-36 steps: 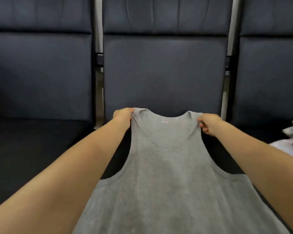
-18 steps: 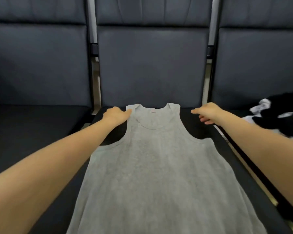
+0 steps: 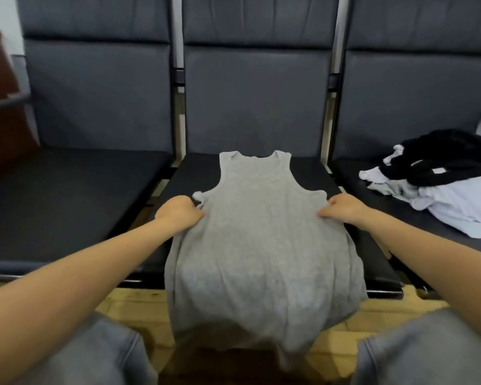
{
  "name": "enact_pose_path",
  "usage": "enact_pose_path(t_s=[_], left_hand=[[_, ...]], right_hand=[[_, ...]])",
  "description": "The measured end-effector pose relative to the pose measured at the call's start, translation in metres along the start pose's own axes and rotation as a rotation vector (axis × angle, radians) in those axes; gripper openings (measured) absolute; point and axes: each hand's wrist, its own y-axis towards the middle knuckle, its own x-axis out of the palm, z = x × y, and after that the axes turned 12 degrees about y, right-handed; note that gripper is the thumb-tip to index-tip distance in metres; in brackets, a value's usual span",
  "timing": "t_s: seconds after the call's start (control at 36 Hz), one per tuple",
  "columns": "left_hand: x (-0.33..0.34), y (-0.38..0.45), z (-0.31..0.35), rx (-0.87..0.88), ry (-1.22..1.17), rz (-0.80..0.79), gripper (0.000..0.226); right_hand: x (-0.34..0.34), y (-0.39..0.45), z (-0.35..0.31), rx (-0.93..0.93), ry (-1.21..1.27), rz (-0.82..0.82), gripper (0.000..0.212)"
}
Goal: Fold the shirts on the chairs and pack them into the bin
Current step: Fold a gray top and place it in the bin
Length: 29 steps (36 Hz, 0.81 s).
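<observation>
A grey sleeveless shirt [image 3: 258, 234] lies flat on the middle chair seat [image 3: 195, 173], neck toward the backrest, its hem hanging over the front edge. My left hand [image 3: 179, 211] grips the shirt's left side just below the armhole, fingers curled into the fabric. My right hand [image 3: 342, 208] holds the right side below the other armhole, its fingers bent onto the cloth. A heap of black, white and grey shirts [image 3: 439, 176] lies on the right chair seat. No bin is in view.
Three dark padded chairs stand in a row; the left chair seat [image 3: 67, 195] bears nothing. Yellow wooden floor [image 3: 134, 304] shows below the seats. My knees in grey trousers [image 3: 95, 354] fill the bottom corners.
The shirt was laid down flat on the seat. Both hands left the shoulder straps and moved back toward me to the sides below the armholes. The camera tilted down.
</observation>
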Motion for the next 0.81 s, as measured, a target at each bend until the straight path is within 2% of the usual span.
enact_pose_path(t_s=[0.03,0.08,0.14,0.19,0.22,0.25,0.33,0.39,0.44,0.53,0.58,0.61,0.69,0.81], left_hand=[[-0.001,-0.003,0.003,-0.016,-0.096,0.005,0.041],[-0.005,0.002,0.005,-0.150,-0.418,0.047,0.044],[-0.010,0.013,0.002,-0.307,-0.803,0.037,0.037],[-0.015,0.023,-0.008,-0.412,-1.026,0.033,0.031],[-0.016,0.026,-0.014,-0.430,-0.991,0.055,0.033],[-0.019,0.025,-0.018,-0.417,-0.829,0.102,0.036],[-0.021,0.023,-0.035,-0.252,-0.267,0.275,0.033],[-0.014,0.029,-0.043,-0.127,0.048,0.282,0.029],[-0.008,0.034,-0.045,-0.089,0.249,0.227,0.032],[-0.002,0.039,-0.040,-0.046,0.285,0.286,0.024],[0.000,0.040,-0.034,-0.014,0.250,0.307,0.031],[0.002,0.041,-0.031,0.002,0.266,0.327,0.041],[0.002,0.041,-0.020,0.106,0.341,0.389,0.062],[0.005,0.044,-0.001,0.260,0.220,0.237,0.048]], right_hand=[[0.001,-0.005,-0.002,-0.007,0.011,0.013,0.033],[0.000,-0.004,-0.004,0.001,0.253,0.058,0.012],[-0.004,-0.003,-0.008,0.070,0.596,0.104,0.022],[-0.008,0.000,-0.007,0.129,0.747,0.132,0.027],[-0.009,0.004,-0.006,0.144,0.746,0.155,0.031],[-0.010,0.006,-0.004,0.149,0.724,0.182,0.033],[-0.012,0.009,0.002,0.056,0.410,0.238,0.017],[-0.012,0.014,0.007,-0.041,0.117,0.222,0.031],[-0.008,0.018,0.012,-0.062,-0.028,0.161,0.037],[-0.002,0.025,0.011,-0.058,-0.053,0.100,0.028],[0.002,0.029,0.008,-0.088,-0.129,0.116,0.047],[0.004,0.031,0.006,-0.120,-0.163,0.124,0.047],[0.012,0.039,0.003,-0.224,-0.222,0.090,0.022],[0.019,0.044,0.000,-0.253,-0.179,0.057,0.018]])
